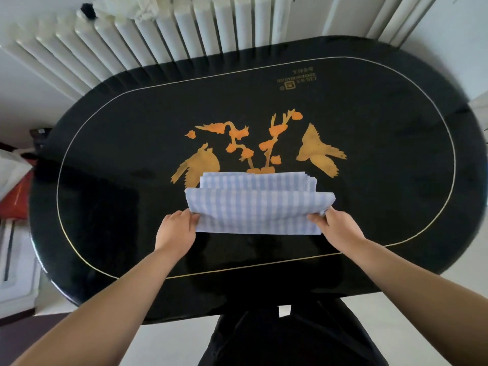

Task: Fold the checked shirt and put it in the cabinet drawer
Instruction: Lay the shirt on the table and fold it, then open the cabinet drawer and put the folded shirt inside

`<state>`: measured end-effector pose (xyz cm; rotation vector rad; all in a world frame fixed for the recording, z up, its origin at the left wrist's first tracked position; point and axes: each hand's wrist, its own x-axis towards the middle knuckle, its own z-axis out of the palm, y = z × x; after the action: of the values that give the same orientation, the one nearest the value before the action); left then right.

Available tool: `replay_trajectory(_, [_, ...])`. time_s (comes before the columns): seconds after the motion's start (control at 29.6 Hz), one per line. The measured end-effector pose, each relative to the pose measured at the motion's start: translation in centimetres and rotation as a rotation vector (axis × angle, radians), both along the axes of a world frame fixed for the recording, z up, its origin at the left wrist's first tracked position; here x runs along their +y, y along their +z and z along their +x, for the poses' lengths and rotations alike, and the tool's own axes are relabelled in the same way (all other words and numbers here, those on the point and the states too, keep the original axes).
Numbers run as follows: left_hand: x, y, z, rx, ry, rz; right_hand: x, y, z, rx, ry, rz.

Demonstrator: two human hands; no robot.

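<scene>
While both hands, left hand (176, 228) and right hand (334, 225), pinch the checked shirt (257, 204) mid-fold at centre frame on the black counter (105, 143), stowing remains; no drawer shows.

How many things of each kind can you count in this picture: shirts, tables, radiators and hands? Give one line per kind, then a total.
Checked shirt: 1
Black table: 1
White radiator: 1
Hands: 2, left hand and right hand
Total: 5
</scene>
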<state>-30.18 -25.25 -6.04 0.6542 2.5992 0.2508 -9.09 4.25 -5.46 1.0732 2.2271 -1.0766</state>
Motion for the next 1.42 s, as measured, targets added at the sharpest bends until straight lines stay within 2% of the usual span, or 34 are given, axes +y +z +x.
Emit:
replay_trajectory(0.1, [1.1,-0.3,0.9,0.048,0.035,-0.119,-1.1,0.3,-0.6,-0.045,-0.103,0.094])
replay_trajectory(0.17, [2.0,-0.4,1.0,-0.012,0.106,-0.182,-1.3,0.3,-1.2,-0.095,-0.102,0.195])
replay_trajectory(0.34, [4.0,-0.3,0.9,-0.095,0.157,-0.286,-2.0,1.1,-2.2,-0.455,0.237,0.271])
replay_trajectory(0.44, [4.6,-0.1,1.0,-0.194,0.251,-0.241,-1.8,1.2,-2.6,-0.512,0.199,0.266])
replay_trajectory(0.54, [4.3,0.3,1.6,-0.281,0.36,-0.192,-1.8,0.7,-1.9,-0.386,-0.01,0.274])
replay_trajectory(0.68, [3.7,0.0,2.0,-0.331,0.467,-0.196,-1.5,0.1,-1.1,-0.204,-0.669,-0.072])
replay_trajectory(0.74, [4.2,0.5,2.5,-0.396,0.493,-0.243,-1.1,-0.3,-0.2,-0.114,-0.828,-0.186])
replay_trajectory(0.84, [4.7,1.0,4.2,-0.469,0.436,-0.323,-0.4,-0.1,2.0,-0.064,-0.976,-0.467])
replay_trajectory(0.95, [5.6,1.0,6.9,-0.478,0.385,-0.308,1.3,0.4,5.4,-0.07,-0.988,-0.694])
replay_trajectory(1.05, [6.9,1.0,9.2,-0.351,0.332,-0.257,2.6,0.1,9.0,-0.046,-0.978,-0.769])
replay_trajectory(1.11, [9.0,1.0,11.4,-0.294,0.302,-0.204,4.0,0.4,11.7,0.018,-0.932,-0.718])
replay_trajectory(1.25, [15.6,0.7,17.4,-0.331,0.245,-0.064,9.2,2.9,17.8,0.208,-0.971,-0.602])
replay_trajectory(1.35, [20.7,0.6,22.4,-0.377,0.293,0.124,14.5,6.3,22.5,0.368,-0.852,-0.618])
replay_trajectory(1.42, [24.5,0.4,25.7,-0.419,0.306,0.2,17.8,9.0,25.6,0.42,-0.747,-0.526])
